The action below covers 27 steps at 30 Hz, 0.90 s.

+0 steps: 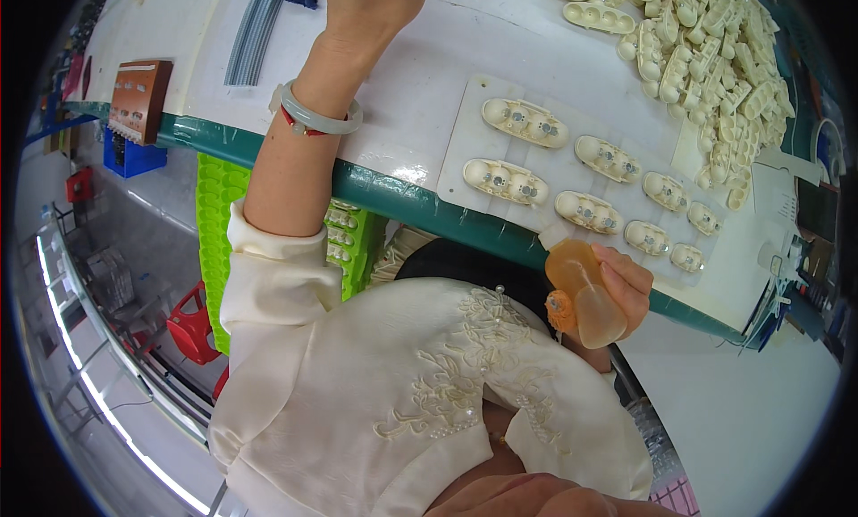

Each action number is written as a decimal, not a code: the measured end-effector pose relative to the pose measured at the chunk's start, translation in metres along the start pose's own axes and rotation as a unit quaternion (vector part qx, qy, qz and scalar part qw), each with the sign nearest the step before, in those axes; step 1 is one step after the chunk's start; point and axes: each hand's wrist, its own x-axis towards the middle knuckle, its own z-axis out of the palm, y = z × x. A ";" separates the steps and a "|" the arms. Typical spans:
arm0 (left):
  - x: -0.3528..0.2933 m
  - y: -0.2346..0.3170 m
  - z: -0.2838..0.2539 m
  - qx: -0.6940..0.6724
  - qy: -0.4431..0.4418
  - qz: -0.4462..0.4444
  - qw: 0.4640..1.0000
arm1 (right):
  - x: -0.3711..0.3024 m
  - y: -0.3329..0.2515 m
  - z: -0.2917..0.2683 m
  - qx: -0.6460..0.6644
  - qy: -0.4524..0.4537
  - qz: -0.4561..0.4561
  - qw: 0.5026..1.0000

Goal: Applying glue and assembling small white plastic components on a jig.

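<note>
My right hand (628, 287) is wrapped around a translucent amber bottle (585, 289) in front of the table's green edge. A ruffled orange piece (560, 311) sits against the bottle's side. Just beyond it lies a white plate (460, 146) bearing two rows of cream oval plastic parts (525, 122), with small grey metal pieces in them. My left arm, with a pale bangle (313, 117) and a red band at the wrist, reaches far across the table. Only the back of my left hand (377, 3) shows at the top edge; its fingers are out of the picture.
A large heap of similar cream parts (706, 52) covers the far right of the table. Grey rods (255, 34) and a brown box (140, 100) lie at the left. Below the green edge are bright green trays (217, 231), a blue bin (134, 155) and a red stool (192, 325).
</note>
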 end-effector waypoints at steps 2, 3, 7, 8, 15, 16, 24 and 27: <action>0.000 0.000 0.001 0.025 0.010 -0.001 1.000 | -0.005 0.001 0.000 0.013 0.030 -0.002 0.999; 0.000 0.001 0.001 0.020 0.017 0.002 1.000 | -0.007 0.001 -0.001 0.026 0.059 -0.004 0.998; 0.002 0.000 -0.003 0.034 0.045 -0.008 0.998 | -0.010 -0.003 -0.007 0.004 0.061 0.028 0.998; 0.002 0.000 -0.002 0.033 0.044 -0.008 0.998 | -0.009 -0.003 -0.005 0.004 0.053 0.022 0.998; 0.000 0.000 0.001 0.069 0.034 -0.016 0.997 | -0.005 -0.001 -0.003 0.013 0.017 -0.006 1.000; -0.001 0.000 0.000 0.063 0.028 -0.014 0.998 | -0.005 -0.004 -0.004 0.016 0.017 -0.006 1.000; 0.002 0.001 0.001 0.104 0.017 -0.053 0.993 | -0.029 0.007 -0.042 -0.038 0.058 -0.038 0.997; 0.001 -0.004 0.003 0.106 0.005 -0.069 0.992 | -0.023 -0.001 -0.045 -0.027 0.026 -0.005 0.999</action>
